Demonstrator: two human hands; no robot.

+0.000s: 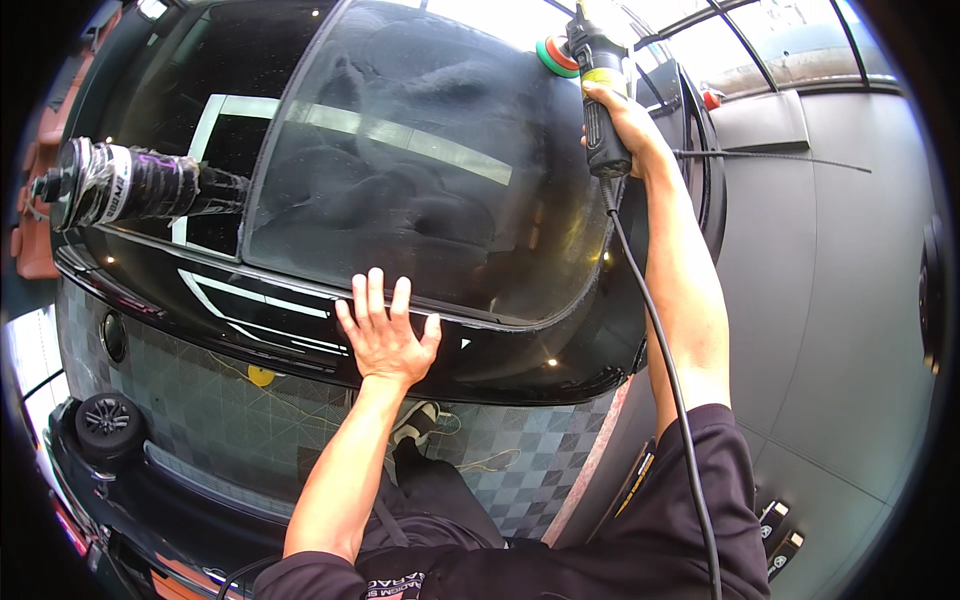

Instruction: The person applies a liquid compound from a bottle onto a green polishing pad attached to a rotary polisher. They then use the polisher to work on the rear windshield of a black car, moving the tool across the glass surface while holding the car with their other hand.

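A black car (480, 365) fills the upper middle, its glossy top surface (400, 200) hazed with swirling smears. Fingers spread, my left hand (386, 335) lies flat on the near edge of that surface and holds nothing. At the far right of the car, my right hand (628, 125) is wrapped round the black and yellow body of a polisher (603, 140). The polisher's round green and orange pad (558, 57) is tilted at the panel's far edge; whether it touches is unclear. A dark bottle (125, 185) wrapped in crinkled film is on the car at the left.
The polisher's black cord (655, 310) hangs down along my right arm. A second dark car (170, 500) with a wheel (108, 428) is at the lower left. Checkered floor tiles (570, 440) lie between the cars, with a thin yellow cord (490, 462). A grey wall (830, 280) stands at right.
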